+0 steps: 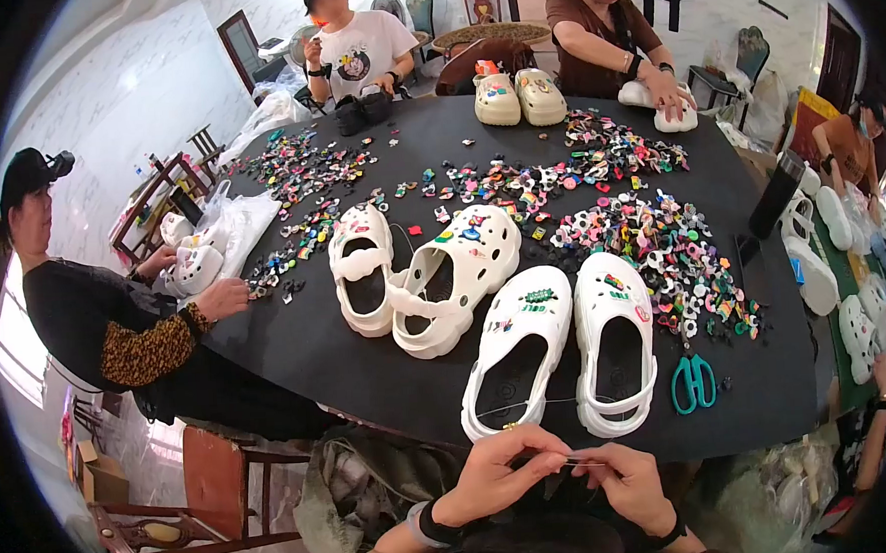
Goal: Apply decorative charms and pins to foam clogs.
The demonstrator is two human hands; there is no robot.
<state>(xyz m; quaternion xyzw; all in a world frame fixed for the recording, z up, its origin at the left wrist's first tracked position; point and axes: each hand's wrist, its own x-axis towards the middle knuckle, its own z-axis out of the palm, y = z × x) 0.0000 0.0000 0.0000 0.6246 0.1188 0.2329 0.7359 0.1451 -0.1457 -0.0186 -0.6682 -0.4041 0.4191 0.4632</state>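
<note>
A thin thread [578,461] is being pinched taut between left hand [493,471] and right hand [629,479], fingers clamped on it, just below the bench [368,371] edge, near two white clogs [562,355]. It is likely slipping if the pinch loosens.

Four white clogs [512,358] (one scissors [692,384])
</note>
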